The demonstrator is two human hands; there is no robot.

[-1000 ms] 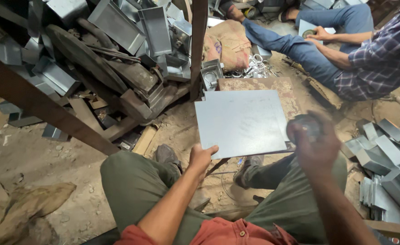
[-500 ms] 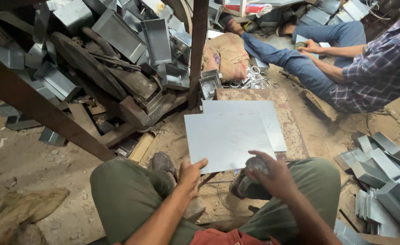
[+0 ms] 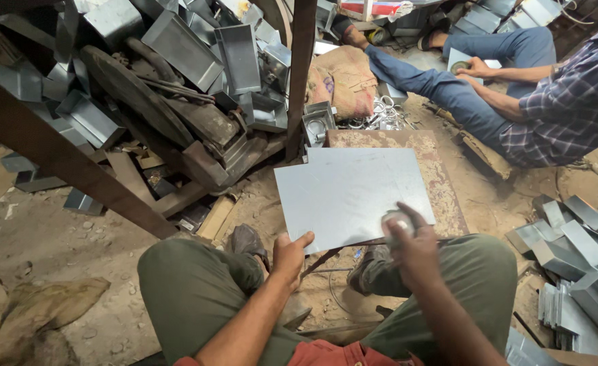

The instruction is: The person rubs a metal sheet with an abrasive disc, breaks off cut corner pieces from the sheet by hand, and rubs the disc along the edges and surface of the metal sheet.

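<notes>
The metal sheet (image 3: 353,193) lies flat, long axis left-right; left hand (image 3: 291,254) grips its near edge, right hand (image 3: 407,237) clasps a round tool (image 3: 395,220).

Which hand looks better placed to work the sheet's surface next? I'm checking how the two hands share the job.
Probably the right hand: it rests on top of the grey metal sheet with a small round object under its fingers. The left hand only grips the sheet's near edge, steadying it.

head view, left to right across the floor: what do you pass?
Dark slanted beam → pile of bent metal trays → left hand → flat grey metal sheet → right hand on the sheet's near edge → seated co-worker's plaid sleeve → folded metal pieces.
</notes>
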